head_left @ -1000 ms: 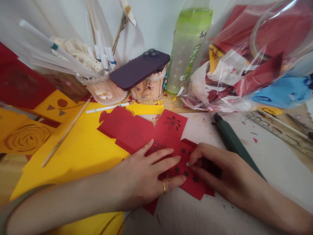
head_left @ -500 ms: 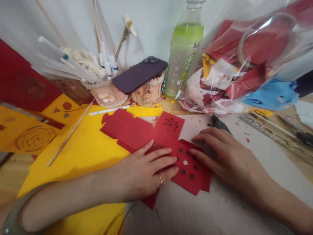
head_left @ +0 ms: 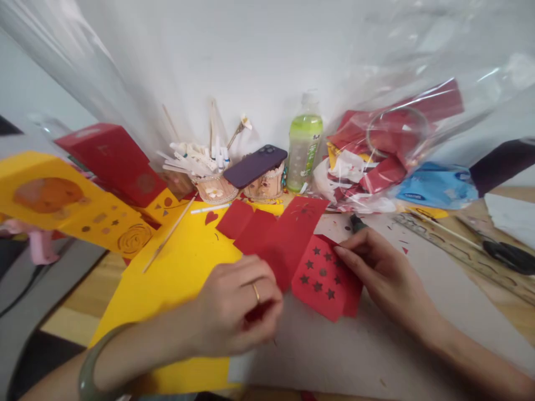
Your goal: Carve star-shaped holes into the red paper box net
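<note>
A red paper cutout [head_left: 276, 242] with several folding panels lies partly over yellow sheet and partly over grey board. Its right panel [head_left: 307, 287] has star-shaped holes around a round one; a flower pattern shows on the upper panel. My left hand [head_left: 240, 306], wearing a ring, is curled at the cutout's near side, and red paper shows between its fingers. My right hand [head_left: 376, 267] pinches the far right edge of the star panel between thumb and fingers. A dark pen-like tool [head_left: 357, 223] lies just beyond the right hand, partly hidden.
Yellow sheet [head_left: 179, 312] and grey board [head_left: 301, 356] cover the table. Behind stand decorated cups [head_left: 215, 188], a phone [head_left: 256, 166] and a green drink bottle [head_left: 306, 147]. A clear bag of scraps [head_left: 376, 161] and a ruler [head_left: 434, 239] are right; folded yellow paper [head_left: 100, 223] is left.
My left hand has gone from lying flat on the red paper to curling at its near side. The right fingers now pinch the star panel, whose edge is raised. The view has pulled back.
</note>
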`<state>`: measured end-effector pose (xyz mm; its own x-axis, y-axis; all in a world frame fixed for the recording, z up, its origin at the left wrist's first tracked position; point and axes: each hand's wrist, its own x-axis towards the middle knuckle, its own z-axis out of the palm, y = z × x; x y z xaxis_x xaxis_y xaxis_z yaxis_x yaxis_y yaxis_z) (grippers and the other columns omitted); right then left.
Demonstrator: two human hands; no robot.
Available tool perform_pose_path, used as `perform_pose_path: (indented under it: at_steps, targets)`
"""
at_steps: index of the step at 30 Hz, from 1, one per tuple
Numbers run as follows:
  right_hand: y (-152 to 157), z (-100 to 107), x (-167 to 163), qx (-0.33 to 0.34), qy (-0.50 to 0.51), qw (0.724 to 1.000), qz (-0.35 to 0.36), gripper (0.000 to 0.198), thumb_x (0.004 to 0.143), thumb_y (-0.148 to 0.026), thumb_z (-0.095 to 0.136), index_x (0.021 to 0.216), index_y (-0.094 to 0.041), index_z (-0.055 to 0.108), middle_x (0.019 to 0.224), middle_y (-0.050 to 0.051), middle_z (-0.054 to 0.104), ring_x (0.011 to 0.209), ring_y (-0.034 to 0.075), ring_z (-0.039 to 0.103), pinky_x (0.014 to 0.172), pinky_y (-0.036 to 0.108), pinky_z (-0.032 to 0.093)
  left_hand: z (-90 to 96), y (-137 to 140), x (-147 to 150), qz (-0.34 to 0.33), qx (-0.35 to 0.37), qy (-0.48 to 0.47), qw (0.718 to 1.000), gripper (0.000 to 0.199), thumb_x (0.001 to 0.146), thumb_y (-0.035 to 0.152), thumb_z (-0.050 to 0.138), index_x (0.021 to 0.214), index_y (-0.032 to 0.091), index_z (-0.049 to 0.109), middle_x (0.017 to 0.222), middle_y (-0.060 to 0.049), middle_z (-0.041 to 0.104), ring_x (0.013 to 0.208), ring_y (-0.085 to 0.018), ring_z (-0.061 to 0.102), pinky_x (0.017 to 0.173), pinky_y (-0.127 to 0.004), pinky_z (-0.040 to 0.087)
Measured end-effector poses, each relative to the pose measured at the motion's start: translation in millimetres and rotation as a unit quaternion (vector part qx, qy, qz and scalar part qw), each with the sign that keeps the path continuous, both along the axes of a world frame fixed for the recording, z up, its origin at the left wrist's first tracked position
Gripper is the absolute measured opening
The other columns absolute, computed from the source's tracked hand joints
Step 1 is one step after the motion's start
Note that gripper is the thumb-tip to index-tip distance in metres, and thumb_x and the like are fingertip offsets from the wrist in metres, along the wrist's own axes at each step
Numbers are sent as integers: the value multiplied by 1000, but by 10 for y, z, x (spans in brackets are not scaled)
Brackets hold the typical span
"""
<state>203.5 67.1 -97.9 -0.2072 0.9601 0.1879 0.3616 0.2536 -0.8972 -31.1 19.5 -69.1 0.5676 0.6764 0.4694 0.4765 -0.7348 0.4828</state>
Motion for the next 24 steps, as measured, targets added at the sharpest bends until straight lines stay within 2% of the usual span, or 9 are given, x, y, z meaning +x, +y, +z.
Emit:
perform_pose_path:
  at_steps: [2, 4, 5, 7, 10, 12, 16, 21, 24]
  targets:
    - [-52, 15, -8, 29, 31, 999, -16, 24, 84, -41, 57, 74, -21, 53, 64, -1, 57, 56, 12, 54, 46, 23, 44, 76, -204, 65, -10, -248, -33, 968, 21, 87, 20, 46, 75, 14, 62, 69, -4, 63, 63, -11, 57, 57, -21, 45]
    - [-120, 43, -18, 57, 53, 997, -29, 22, 83, -41, 58, 74, -21, 55, 66, 0, 59, 56, 12, 55, 47, 23, 46, 39, -357, 161, 13, -474, -99, 875, 20, 85, 29, 52, 96, 15, 61, 86, -7, 69, 75, -14, 64, 64, -23, 50]
    - [-159, 61, -24, 68, 63, 995, -32, 21, 83, -40, 59, 75, -21, 56, 67, 0, 60, 57, 12, 56, 47, 23, 47, -14, -404, 219, -4, -535, -159, 830, 27, 82, 29, 57, 104, 14, 58, 97, -10, 68, 86, -16, 66, 73, -27, 52]
    - [-243, 104, -41, 86, 82, 992, -35, 20, 82, -39, 60, 74, -22, 56, 68, 0, 61, 58, 13, 58, 49, 23, 50, -137, -442, 348, -3, -565, -272, 779, 37, 73, 32, 68, 104, 13, 57, 106, -13, 66, 96, -20, 65, 83, -33, 51]
    - [-364, 181, -70, 109, 97, 989, -33, 18, 81, -39, 61, 74, -23, 57, 73, 2, 63, 64, 14, 62, 52, 23, 54, -220, -436, 529, 60, -505, -457, 730, 56, 64, 32, 78, 111, 13, 56, 118, -15, 62, 108, -25, 60, 95, -40, 45]
    - [-429, 241, -87, 118, 100, 988, -25, 18, 80, -38, 63, 72, -23, 57, 77, 3, 65, 67, 15, 63, 53, 23, 55, -168, -446, 609, 97, -475, -530, 696, 48, 65, 30, 78, 106, 12, 61, 115, -14, 65, 106, -26, 61, 96, -41, 46]
    - [-529, 397, -130, 70, 152, 986, 10, 17, 75, -37, 68, 76, -25, 57, 69, 0, 66, 58, 14, 63, 45, 20, 53, 25, -536, 650, 148, -398, -575, 699, 25, 69, 23, 74, 92, 15, 69, 99, -6, 72, 94, -21, 67, 90, -33, 52]
    - [-708, 564, -207, -125, 191, 969, 91, 24, 70, -34, 72, 90, -23, 64, 78, 1, 74, 69, 19, 70, 60, 29, 60, 101, -679, 618, 134, -365, -538, 748, 19, 71, 17, 71, 90, 20, 71, 92, 0, 73, 86, -17, 68, 82, -28, 55]
    - [-815, 600, -223, -117, 154, 977, 89, 17, 71, -34, 70, 81, -21, 70, 72, 2, 74, 64, 20, 69, 58, 30, 60, 98, -744, 605, 121, -367, -523, 760, 18, 72, 17, 69, 90, 19, 71, 91, -1, 73, 86, -18, 68, 82, -29, 54]
